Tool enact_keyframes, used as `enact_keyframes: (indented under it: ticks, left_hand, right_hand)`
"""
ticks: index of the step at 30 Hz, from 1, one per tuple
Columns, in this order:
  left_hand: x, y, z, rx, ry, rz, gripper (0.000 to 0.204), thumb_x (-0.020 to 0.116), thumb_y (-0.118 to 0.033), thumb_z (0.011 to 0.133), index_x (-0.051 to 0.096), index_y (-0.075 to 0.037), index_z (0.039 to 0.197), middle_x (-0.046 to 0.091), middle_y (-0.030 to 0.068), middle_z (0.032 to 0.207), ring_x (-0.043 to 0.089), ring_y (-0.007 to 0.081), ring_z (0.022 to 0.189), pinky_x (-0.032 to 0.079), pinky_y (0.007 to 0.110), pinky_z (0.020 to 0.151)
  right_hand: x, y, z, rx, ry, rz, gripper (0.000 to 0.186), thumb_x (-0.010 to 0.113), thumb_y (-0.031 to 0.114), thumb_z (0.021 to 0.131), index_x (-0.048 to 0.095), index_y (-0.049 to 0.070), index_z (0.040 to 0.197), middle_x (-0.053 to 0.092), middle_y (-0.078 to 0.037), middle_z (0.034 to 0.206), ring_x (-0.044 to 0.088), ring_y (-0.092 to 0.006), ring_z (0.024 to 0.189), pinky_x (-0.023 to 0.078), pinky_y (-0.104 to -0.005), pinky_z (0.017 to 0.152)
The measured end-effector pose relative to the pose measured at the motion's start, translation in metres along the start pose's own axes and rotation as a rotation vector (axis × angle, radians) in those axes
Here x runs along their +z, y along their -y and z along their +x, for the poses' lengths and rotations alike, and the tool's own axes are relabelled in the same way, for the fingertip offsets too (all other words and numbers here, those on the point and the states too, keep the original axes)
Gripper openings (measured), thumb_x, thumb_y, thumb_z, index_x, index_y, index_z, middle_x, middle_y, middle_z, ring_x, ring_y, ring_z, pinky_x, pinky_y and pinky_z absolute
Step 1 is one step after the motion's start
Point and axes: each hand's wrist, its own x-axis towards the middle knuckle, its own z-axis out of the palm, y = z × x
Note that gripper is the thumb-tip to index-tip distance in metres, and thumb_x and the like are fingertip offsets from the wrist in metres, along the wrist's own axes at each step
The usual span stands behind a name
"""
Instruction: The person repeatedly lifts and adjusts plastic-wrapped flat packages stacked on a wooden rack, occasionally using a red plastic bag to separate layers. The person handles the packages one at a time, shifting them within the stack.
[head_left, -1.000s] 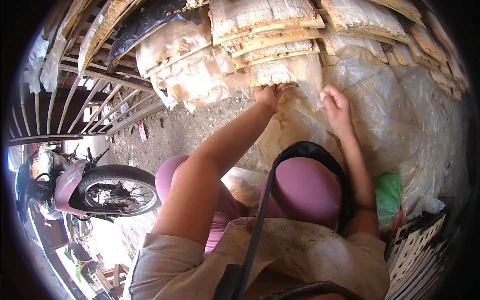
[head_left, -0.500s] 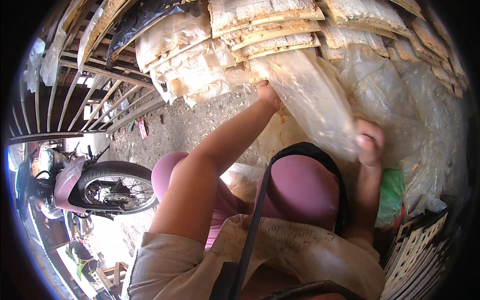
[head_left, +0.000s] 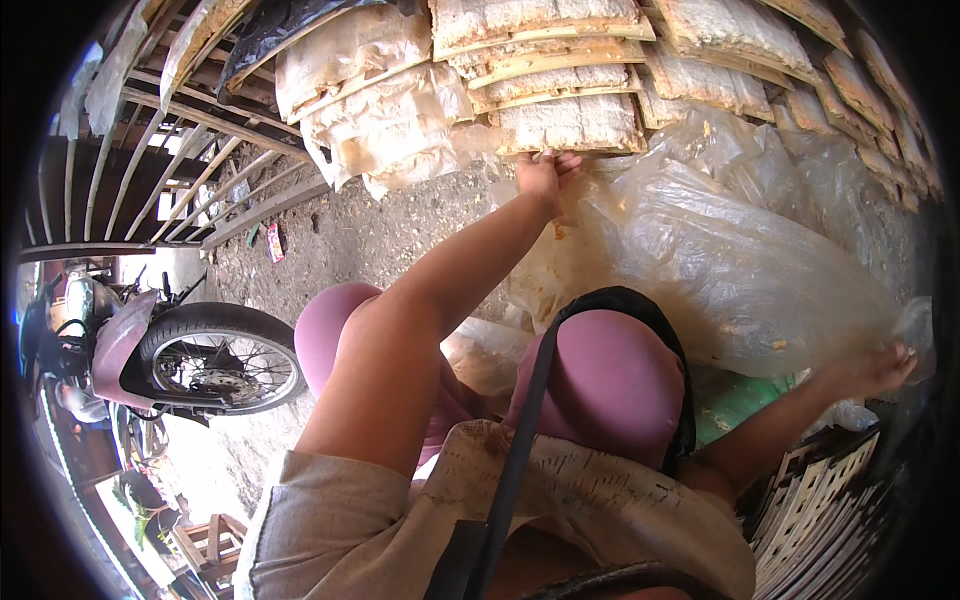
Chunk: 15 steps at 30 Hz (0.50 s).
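Note:
My left hand [head_left: 545,182] reaches forward to the front edge of the lowest white, crumbly slab [head_left: 572,124] in the middle stack. Its fingers are stretched out beside that edge; whether they press on it I cannot tell. Far to the right, my right hand [head_left: 880,372] is closed on the end of a clear plastic sheet [head_left: 770,265]. The sheet spreads, wrinkled, over the ground between the stack and my right arm. The slab's top lies bare, resting on what looks like a thin wooden tray.
More slabs on trays [head_left: 735,38] are stacked at the back right. Plastic-covered ones [head_left: 375,110] stand at the back left, by a slatted wooden rack [head_left: 150,190]. A motorcycle [head_left: 215,360] is at left. Green plastic [head_left: 745,405] and stacked slatted trays [head_left: 815,500] lie at right.
The plastic sheet has come off the lowest slab, drawn to the right by my right hand. My left hand stays near the slab's edge, its fingers now more stretched out.

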Motion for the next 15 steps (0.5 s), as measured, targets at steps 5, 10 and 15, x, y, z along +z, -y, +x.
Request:
enact_keyframes:
  ticks: [5,10,15]
  left_hand:
    - [0.003,-0.008,0.005,-0.063,0.012,-0.057,0.045,0.027,-0.017,0.088,0.008,-0.005,0.127,0.050,0.0294,0.104,0.059,0.0361,0.083,0.050,0.044,0.075]
    - [-0.013,-0.046,0.001,0.023,-0.101,-0.071,0.050,0.021,-0.025,0.089,0.002,-0.009,0.132,0.047,0.0319,0.111,0.060,0.0370,0.084,0.050,0.041,0.078]
    - [-0.015,-0.055,-0.014,0.045,-0.100,0.072,0.048,0.015,-0.030,0.093,0.002,-0.005,0.133,0.043,0.0299,0.116,0.057,0.0381,0.092,0.048,0.041,0.084]
  right_hand:
    - [0.037,0.140,-0.082,-0.235,0.658,0.918,0.033,0.045,0.014,0.088,0.046,-0.006,0.114,0.053,-0.018,0.110,0.051,-0.0279,0.101,0.035,-0.0348,0.093]
    - [0.145,0.189,-0.193,0.350,1.440,0.979,0.033,0.046,0.017,0.088,0.048,-0.002,0.115,0.056,-0.016,0.105,0.055,-0.0193,0.094,0.042,-0.0288,0.083]
    - [0.182,0.172,-0.211,0.825,1.517,0.593,0.037,0.044,0.017,0.089,0.042,-0.002,0.120,0.054,-0.016,0.101,0.056,-0.0195,0.082,0.048,-0.0276,0.071]
